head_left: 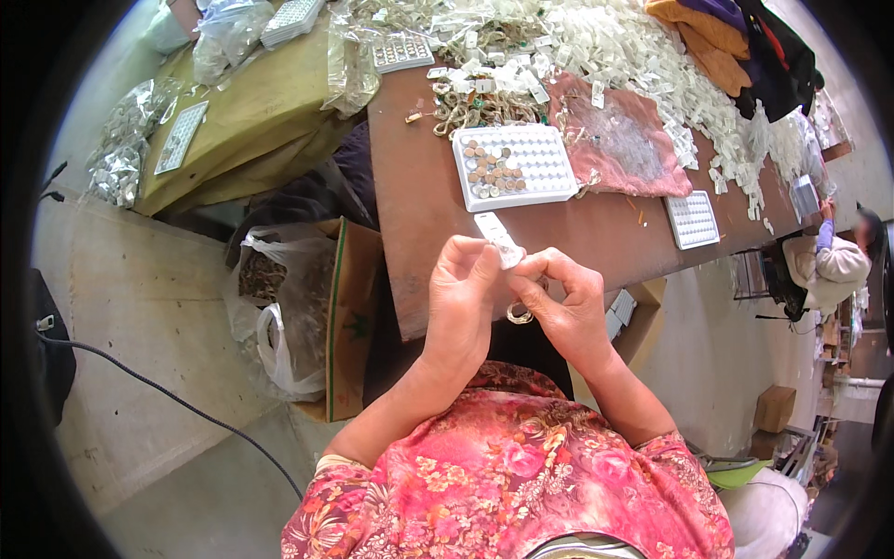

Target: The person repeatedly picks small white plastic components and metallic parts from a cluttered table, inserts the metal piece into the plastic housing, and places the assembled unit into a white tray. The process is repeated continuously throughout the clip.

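My left hand [461, 298] is closed, its thumb and fingers pinching a small white plastic card [491, 226] in front of my chest. The fingertips of my right hand [570, 296] meet it at the card's lower end, pinched around something too small to make out. A pale ring-shaped loop [520, 315] hangs below the right fingers; it looks like a cord bracelet, partly hidden by the hand. Just beyond my hands stands a white compartment tray [518, 198]. Brown and silvery round discs [491, 170] fill part of its left side.
Bundled cord loops [470, 110] and a big heap of white plastic cards [615, 47] cover the brown table [419, 233]. A pink cloth [666, 154] bears clear plastic bits. Another tray [692, 222] lies at the right edge. A carton [352, 317] stands left; another person [829, 265] sits far right.
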### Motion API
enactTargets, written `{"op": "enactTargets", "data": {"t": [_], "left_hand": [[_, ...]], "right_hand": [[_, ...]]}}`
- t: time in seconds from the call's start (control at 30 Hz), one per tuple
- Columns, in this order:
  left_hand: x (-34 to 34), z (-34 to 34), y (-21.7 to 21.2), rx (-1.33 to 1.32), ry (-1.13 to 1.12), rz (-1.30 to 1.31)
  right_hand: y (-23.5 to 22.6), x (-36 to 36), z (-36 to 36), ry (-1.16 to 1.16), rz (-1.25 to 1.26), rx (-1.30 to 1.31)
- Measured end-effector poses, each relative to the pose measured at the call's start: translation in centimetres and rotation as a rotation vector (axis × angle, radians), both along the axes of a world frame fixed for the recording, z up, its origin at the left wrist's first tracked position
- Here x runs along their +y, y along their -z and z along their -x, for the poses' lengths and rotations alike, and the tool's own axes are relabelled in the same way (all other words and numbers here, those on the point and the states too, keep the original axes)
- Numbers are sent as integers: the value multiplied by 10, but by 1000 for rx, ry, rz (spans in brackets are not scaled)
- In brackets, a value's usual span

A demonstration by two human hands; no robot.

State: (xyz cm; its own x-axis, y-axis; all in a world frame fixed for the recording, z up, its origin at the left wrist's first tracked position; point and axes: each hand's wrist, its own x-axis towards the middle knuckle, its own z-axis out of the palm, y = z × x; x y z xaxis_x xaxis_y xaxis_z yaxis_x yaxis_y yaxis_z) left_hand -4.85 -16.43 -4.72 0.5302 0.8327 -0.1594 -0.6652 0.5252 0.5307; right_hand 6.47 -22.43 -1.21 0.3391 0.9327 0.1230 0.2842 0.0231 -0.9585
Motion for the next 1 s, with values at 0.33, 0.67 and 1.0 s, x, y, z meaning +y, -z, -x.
{"op": "enactTargets", "data": {"t": [0.33,0.67,1.0], "left_hand": [[25,-9,12,-34,-143,35],[24,-12,28,-107,-120,-50],[28,-14,26,-143,-91,-11]], "right_hand": [[-3,71,-62,136,-186,-600],[14,128,-85,-84,-110,-781],[2,137,-86,-249,-151,-780]]}}
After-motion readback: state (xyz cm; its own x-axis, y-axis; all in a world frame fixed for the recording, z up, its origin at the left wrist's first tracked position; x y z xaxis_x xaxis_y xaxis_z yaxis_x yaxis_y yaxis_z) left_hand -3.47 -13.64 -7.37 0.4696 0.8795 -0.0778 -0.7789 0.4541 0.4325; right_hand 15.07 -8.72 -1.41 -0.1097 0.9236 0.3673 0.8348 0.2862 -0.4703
